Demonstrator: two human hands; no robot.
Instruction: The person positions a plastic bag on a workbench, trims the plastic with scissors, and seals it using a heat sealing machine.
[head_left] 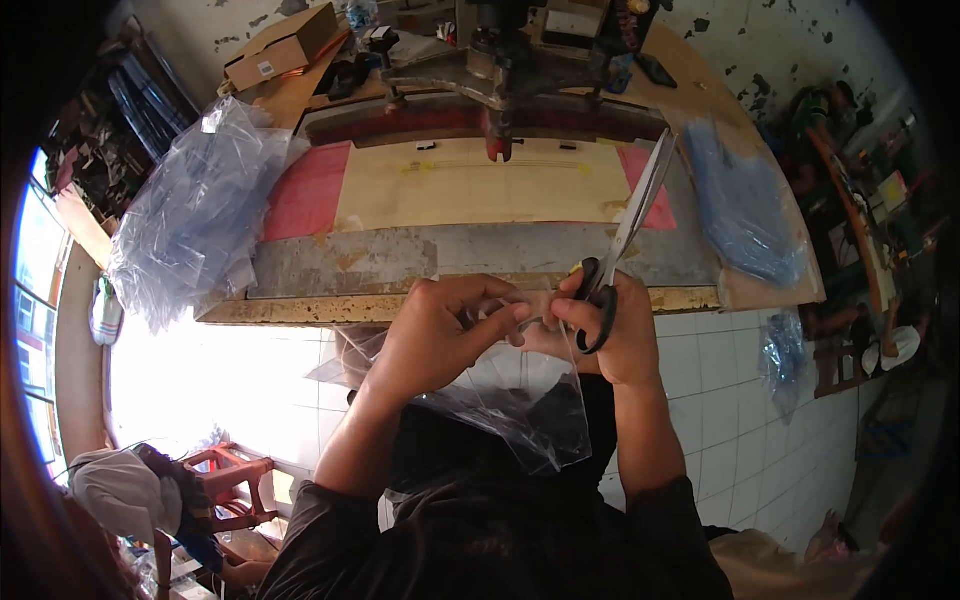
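A clear plastic sheet [545,420] hangs in front of my body, over my lap. My left hand [445,335] is closed, pinching the sheet's upper edge between thumb and fingers. Close beside it, my right hand [615,330] has its fingers curled round the black handles of a pair of scissors [640,195], whose blades point up and away over the machine bed. The right fingertips also meet the plastic near its top corner. Both hands are just off the near edge of the worktable [480,255].
A press machine [495,75] stands over a cream board [480,185] with red side strips. Piles of clear plastic [205,205] and bluish plastic [745,210] flank it. A cardboard box [280,48] sits at back left. Another person [135,495] is at lower left by a red stool [235,485].
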